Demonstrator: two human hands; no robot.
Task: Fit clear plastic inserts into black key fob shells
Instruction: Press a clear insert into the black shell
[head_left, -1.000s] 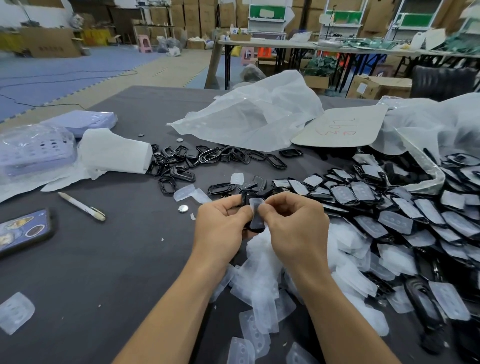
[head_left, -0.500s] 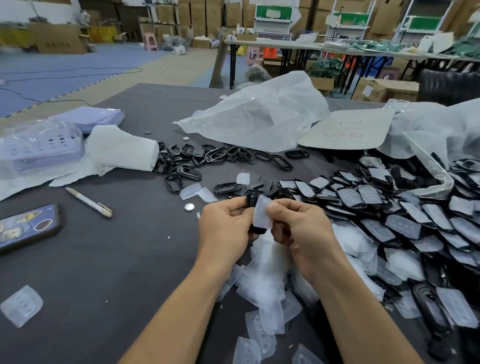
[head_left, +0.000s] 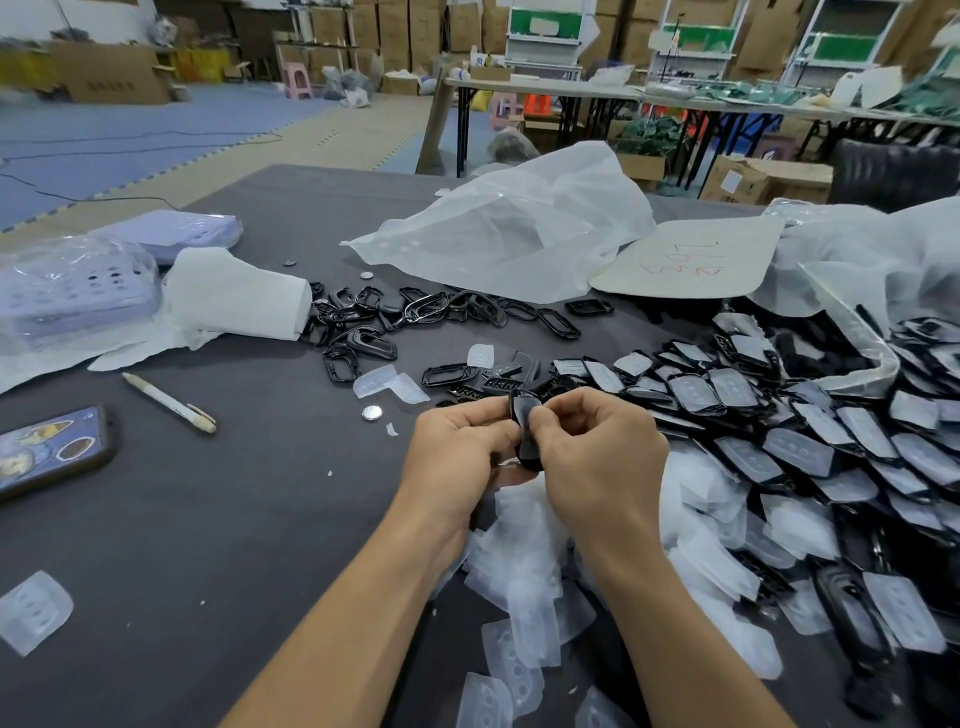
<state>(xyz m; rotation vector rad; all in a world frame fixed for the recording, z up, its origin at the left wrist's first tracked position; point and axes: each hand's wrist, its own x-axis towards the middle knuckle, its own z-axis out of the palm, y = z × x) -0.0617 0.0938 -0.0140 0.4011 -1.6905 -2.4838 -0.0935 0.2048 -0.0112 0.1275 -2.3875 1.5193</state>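
Starting at the near edge of the worktop (head_left: 218, 525), a heap of clear inserts (head_left: 524, 571) lies directly under the wrists, judged to be stock kept within immediate reach; the pieces overlap and are too many to count. One single insert (head_left: 34, 610) lies apart at the near left.

Above the heap, one black shell (head_left: 525, 441) is held clear of the worktop, edge-on to the camera. The left hand (head_left: 457, 457) pinches its left side and the right hand (head_left: 597, 457) pinches its right side, with fingers curled and thumbs meeting over the top end. This two-sided hold probably steadies the shell while an insert is pressed in. Whether an insert is seated cannot be told, as the fingers cover the opening.

Left of the hands lie one phone (head_left: 52, 452), one pen (head_left: 169, 402) and one small silver disc (head_left: 372, 413).

To the right, the fitted shells (head_left: 779, 431) spread in overlapping rows, set aside as output; they are beyond counting.

Further out, a cluster of empty black frames (head_left: 415, 317) sits beside one white paper roll (head_left: 234, 291). Behind these lie one slack plastic bag (head_left: 509, 234) and one card sheet (head_left: 685, 260)
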